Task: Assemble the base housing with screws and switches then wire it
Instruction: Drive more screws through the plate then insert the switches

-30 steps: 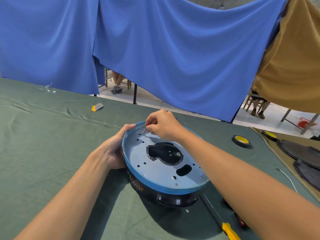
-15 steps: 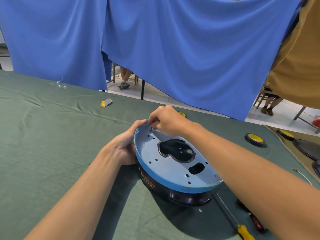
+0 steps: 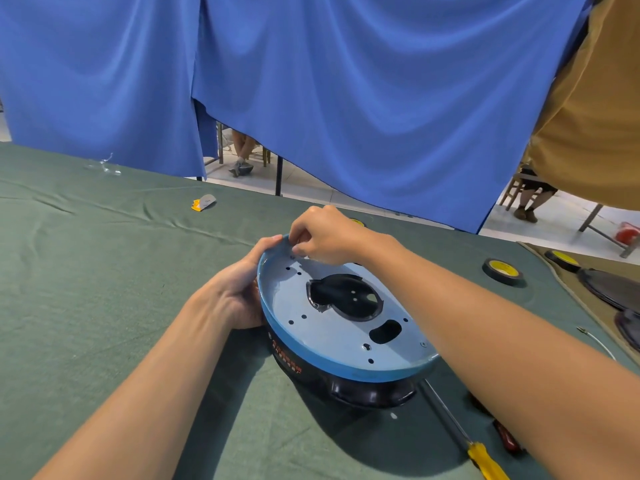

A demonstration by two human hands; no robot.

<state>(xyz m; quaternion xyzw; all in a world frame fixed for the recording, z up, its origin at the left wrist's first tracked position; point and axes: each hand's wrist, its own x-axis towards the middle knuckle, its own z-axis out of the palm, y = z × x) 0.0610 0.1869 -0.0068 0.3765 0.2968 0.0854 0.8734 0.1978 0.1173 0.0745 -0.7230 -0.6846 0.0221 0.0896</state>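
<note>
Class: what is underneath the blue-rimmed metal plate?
A glossy black housing with red lettering sits beneath the blue-rimmed plate, showing dark through its cut-outs. The plate covers the housing's inside, so any parts there cannot be seen.

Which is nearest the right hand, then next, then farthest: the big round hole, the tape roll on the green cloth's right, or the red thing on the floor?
1. Big round hole: in the housing, beside the right hand.
2. Tape roll: on the cloth, to the right.
3. Red thing: on the floor, far right.
</note>
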